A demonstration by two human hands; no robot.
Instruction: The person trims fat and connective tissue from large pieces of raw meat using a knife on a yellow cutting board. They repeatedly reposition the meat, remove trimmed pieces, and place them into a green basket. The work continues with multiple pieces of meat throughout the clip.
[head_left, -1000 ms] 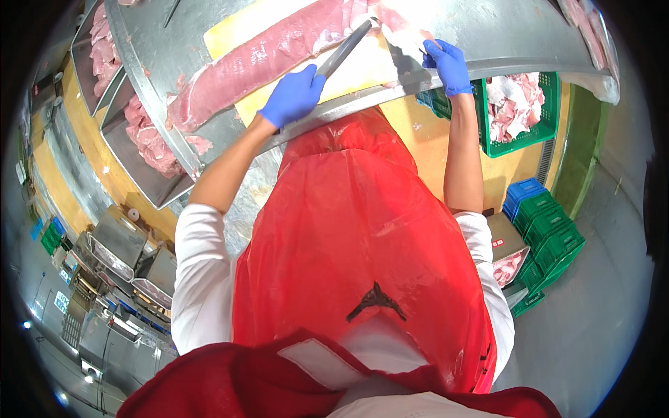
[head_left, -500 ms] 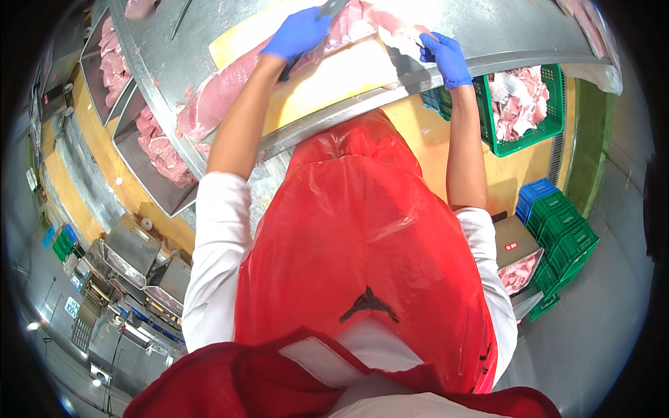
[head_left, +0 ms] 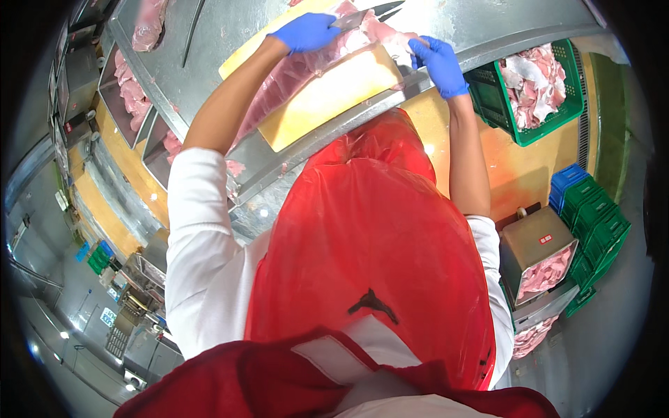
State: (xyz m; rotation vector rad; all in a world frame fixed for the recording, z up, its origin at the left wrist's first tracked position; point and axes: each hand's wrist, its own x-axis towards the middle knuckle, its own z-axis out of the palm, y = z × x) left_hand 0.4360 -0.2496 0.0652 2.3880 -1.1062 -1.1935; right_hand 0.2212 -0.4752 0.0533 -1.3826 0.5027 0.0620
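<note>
My left hand [head_left: 304, 33], in a blue glove, is closed around a knife [head_left: 350, 20]; its blade points right over the meat. A long piece of pink raw meat [head_left: 275, 87] lies aslant across a yellow cutting board [head_left: 333, 97]. At the meat's right end, my gloved right hand [head_left: 442, 68] pinches the pale edge of the piece and holds it out beside the board. The knife handle is mostly hidden inside the left hand.
A steel table [head_left: 230, 28] carries the board, a thin dark rod [head_left: 192, 33] and another meat piece [head_left: 149, 25]. Meat-filled steel bins [head_left: 120, 104] stand at the left. A green crate [head_left: 573, 90] of trimmings is right; stacked crates [head_left: 592, 216] and a steel container [head_left: 533, 240] are nearer.
The view has shifted, so the table's left part shows more. My left hand and the knife have moved right along the meat. My right hand keeps its hold on the end.
</note>
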